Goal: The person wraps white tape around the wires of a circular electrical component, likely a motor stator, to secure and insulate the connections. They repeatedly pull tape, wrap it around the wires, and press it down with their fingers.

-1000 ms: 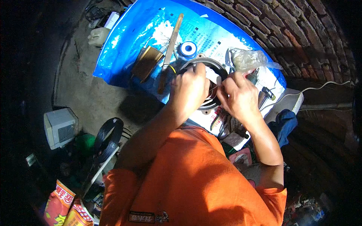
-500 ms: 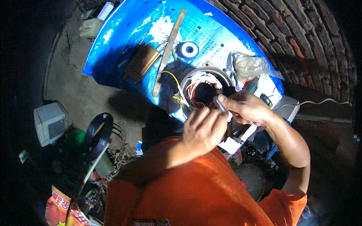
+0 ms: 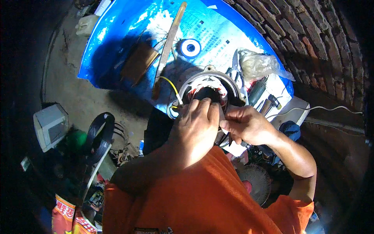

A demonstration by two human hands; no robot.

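Note:
A motor stator (image 3: 188, 84) stands at the near edge of the blue-covered surface, its round opening facing up with white-wrapped windings (image 3: 204, 82) and red strands inside. My left hand (image 3: 196, 124) is closed at the stator's near left rim, knuckles up; its fingertips are hidden, and I cannot make out what they hold. Beside it, my right hand (image 3: 249, 124) pinches a pale strip (image 3: 222, 116) between thumb and fingers at the near right rim. Yellow and white leads (image 3: 171, 85) rise from the stator's left side.
A wooden stick (image 3: 170, 41), a brown-gold block (image 3: 140, 62) and a white-blue spool (image 3: 190, 48) lie on the blue sheet (image 3: 93, 50). Scissors (image 3: 235, 64), a clear plastic bag (image 3: 259, 64) and a dark green tool (image 3: 258, 91) are at right, near the brick wall (image 3: 307, 46).
My left hand has moved left along the stator's near rim. My right hand has shifted slightly down and left. The grey curved piece above the fingers no longer shows; a pale strip does.

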